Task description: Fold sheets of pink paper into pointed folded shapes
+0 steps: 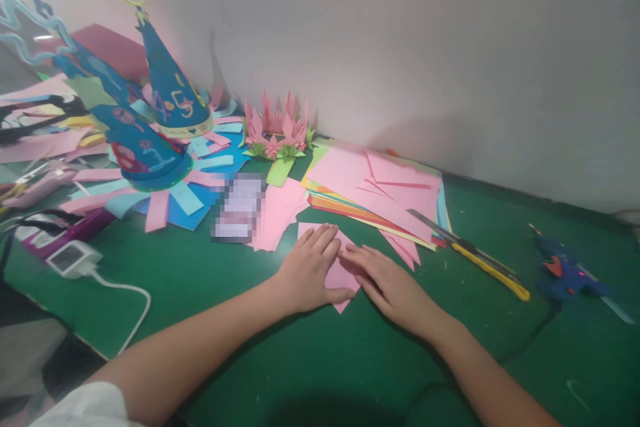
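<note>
Center of the green table [280, 373], near edge side: pink paper piece [341, 275] lies flat under and between both hands. Long axis runs diagonal, far left to near right; one pointed corner aims back at the person, slightly right. Far-left corner shows past the left fingertips; outline partly covered.

Left hand [307, 273]: palm down across the paper's left side, fingers extended forward-right and nearly together, thumb spread out to the right over the near part. Forearm comes in from lower left, wrist low. Right hand [395, 283]: angled forward-left, back of hand up, fingers long and slightly bent, tips at the paper's right side — can't tell if they pinch the edge or just rest on it. Forearm comes in from lower right. Hands just beside each other, fingertips converging over the paper.

Around it: paper stack [370, 180] beyond, pink on top, with thin pink strips. Utility knife [487, 267] right of that — yellow handle toward the person, blade pointing far left. Blue glue gun [567, 273] far right, small red light on. Left: pink sheets [277, 213], pixelated phone [240, 207], white charger [75, 259] with cable. Pink paper crown [277, 133] and blue cone hats [173, 80] at the back.
</note>
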A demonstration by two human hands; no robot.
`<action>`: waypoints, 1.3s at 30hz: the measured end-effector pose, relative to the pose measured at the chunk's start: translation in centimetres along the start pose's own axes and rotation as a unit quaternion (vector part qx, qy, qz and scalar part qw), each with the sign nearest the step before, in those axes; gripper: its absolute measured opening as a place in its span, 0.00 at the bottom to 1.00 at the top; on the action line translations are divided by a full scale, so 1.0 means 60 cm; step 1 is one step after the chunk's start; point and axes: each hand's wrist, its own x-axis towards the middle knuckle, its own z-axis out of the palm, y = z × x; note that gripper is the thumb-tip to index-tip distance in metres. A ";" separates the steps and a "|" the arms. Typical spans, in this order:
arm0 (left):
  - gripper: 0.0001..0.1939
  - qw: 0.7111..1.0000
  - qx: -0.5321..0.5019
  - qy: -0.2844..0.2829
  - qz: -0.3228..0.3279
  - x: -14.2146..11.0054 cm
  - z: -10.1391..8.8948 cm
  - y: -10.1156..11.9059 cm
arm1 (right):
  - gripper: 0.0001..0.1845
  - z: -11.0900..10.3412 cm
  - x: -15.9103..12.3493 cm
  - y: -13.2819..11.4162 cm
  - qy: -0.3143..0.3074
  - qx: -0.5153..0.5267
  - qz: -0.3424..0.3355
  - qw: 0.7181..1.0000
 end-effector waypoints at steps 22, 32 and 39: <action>0.35 1.000 -0.028 0.007 -0.002 -0.003 0.008 -0.004 | 0.22 0.005 -0.004 0.005 -0.021 0.006 0.012 1.000; 0.29 1.000 -0.017 0.003 0.006 -0.004 0.006 -0.004 | 0.22 0.004 -0.004 0.002 -0.015 0.006 0.002 1.000; 0.29 0.999 0.017 0.012 0.039 0.002 -0.002 -0.004 | 0.19 -0.005 -0.001 -0.007 -0.006 -0.038 0.010 0.999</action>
